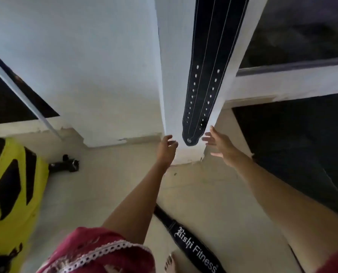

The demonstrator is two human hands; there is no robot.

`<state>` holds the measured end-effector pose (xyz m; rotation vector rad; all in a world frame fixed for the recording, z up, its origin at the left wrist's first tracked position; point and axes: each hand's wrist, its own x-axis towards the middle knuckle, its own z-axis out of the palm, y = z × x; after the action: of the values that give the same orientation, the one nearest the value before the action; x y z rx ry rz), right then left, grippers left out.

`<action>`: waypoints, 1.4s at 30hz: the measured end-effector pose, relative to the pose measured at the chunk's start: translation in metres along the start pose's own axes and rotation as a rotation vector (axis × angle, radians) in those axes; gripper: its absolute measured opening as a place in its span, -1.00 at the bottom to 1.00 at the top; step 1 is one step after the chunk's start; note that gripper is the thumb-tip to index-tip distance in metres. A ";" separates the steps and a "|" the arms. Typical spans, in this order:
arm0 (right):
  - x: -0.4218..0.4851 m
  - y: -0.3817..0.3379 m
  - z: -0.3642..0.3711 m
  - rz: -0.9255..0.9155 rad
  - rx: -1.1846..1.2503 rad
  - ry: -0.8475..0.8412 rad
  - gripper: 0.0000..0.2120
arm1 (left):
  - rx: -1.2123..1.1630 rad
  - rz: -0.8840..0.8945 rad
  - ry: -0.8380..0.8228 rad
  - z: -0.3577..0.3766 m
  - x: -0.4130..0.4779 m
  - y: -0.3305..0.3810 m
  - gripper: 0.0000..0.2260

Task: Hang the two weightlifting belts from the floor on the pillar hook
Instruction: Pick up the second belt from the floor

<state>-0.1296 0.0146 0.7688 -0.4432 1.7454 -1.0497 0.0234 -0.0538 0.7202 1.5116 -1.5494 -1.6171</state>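
Hanging item: long black leather weightlifting belt with white stitch lines and two rows of punched holes (205, 91), lying flat against the front face of the white painted square pillar (174, 75). Its rounded tip points down, near the pillar's base. The hook and the belt's upper end are out of frame.

Floor item: second black weightlifting belt printed "Rishi Fitness" in white lettering (193, 247), lying flat on the beige tiled floor (115, 194), running diagonally between the two forearms, close to a bare foot (170, 263) at the bottom edge.

Left hand (166, 148): empty, fingers loosely curled, just left of the hanging belt's tip; whether it touches the belt cannot be told.

Right hand (221, 144): empty, palm spread with fingers apart, just right of the same tip, not gripping it.

Clothing: dark red sleeve with white lace trim (97, 251) on the left arm.

Surroundings: yellow and black moulded object (12, 184) at the left edge; small black metal fitting (65, 164) on the floor beside it; dark window panes on both sides.
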 end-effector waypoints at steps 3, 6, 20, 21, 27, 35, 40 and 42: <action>0.022 0.133 0.037 0.096 -0.073 -0.057 -0.69 | -0.046 -0.287 0.154 0.012 -0.005 -0.153 -0.62; 0.066 0.295 0.077 0.242 -0.153 -0.187 -0.74 | -0.228 -0.579 0.246 0.032 -0.001 -0.316 -0.65; 0.319 0.655 0.242 0.192 -0.266 -0.397 -0.64 | -0.533 -0.661 0.482 0.061 0.170 -0.681 -0.80; 0.308 0.649 0.240 0.183 -0.237 -0.388 -0.67 | -0.566 -0.667 0.501 0.061 0.163 -0.673 -0.85; 0.208 0.511 0.179 0.281 -0.118 -0.261 -0.54 | -0.699 -0.710 0.297 0.054 0.067 -0.525 -0.80; -0.048 0.182 0.029 -0.027 0.018 -0.168 -0.81 | -0.557 -0.372 -0.117 0.050 -0.121 -0.129 -0.75; -0.156 0.060 -0.028 -0.309 0.288 -0.135 -0.79 | -0.461 0.107 -0.071 0.040 -0.172 0.036 -0.92; -0.185 0.018 -0.038 -0.403 0.400 -0.128 -0.59 | -0.330 0.221 -0.089 0.041 -0.199 0.054 -0.89</action>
<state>-0.0821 0.1716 0.8637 -0.6041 1.3148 -1.5815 0.0297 0.1204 0.8374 1.0705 -1.3572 -1.7254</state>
